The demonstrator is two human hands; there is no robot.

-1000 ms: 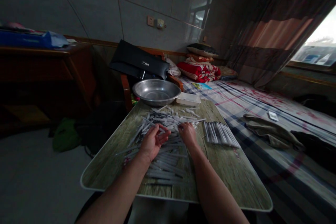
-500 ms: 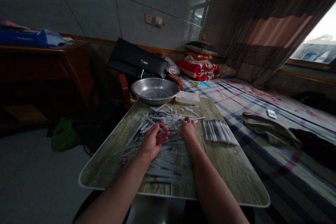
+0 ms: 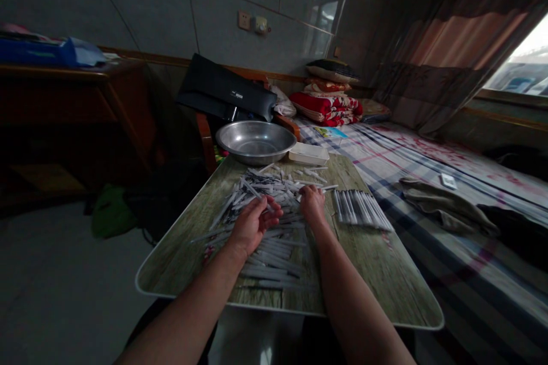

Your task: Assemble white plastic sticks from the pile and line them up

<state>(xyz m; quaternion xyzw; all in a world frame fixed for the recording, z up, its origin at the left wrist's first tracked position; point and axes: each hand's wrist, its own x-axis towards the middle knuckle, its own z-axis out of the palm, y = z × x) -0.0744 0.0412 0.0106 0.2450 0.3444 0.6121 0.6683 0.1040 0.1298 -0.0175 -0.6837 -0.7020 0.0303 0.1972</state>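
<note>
My left hand [image 3: 253, 224] is closed, palm partly up, with a slim whitish pen barrel [image 3: 252, 187] between thumb and fingers, slanting away to the left. To its right, my right hand [image 3: 313, 204] reaches palm down over the far part of the pile, fingers bent together. A small pale piece shows at those fingertips, too blurred to name. Beneath and between both hands spreads a loose heap of white pen parts [image 3: 274, 259]. Right of my right hand lies a neat row of white pens [image 3: 362, 208] with dark ends, side by side.
The wood-patterned table [image 3: 385, 274] carries a steel basin [image 3: 257, 142] and a white plastic tray [image 3: 309, 154] at its far edge. A plaid-covered bed [image 3: 428, 199] adjoins it on the right. Beyond the basin, a black case [image 3: 225, 91] leans on a wooden chair.
My right fingertips have drawn back slightly and curled in more at the pile's edge. The left hand keeps the pen barrel. The whole view has shifted a little.
</note>
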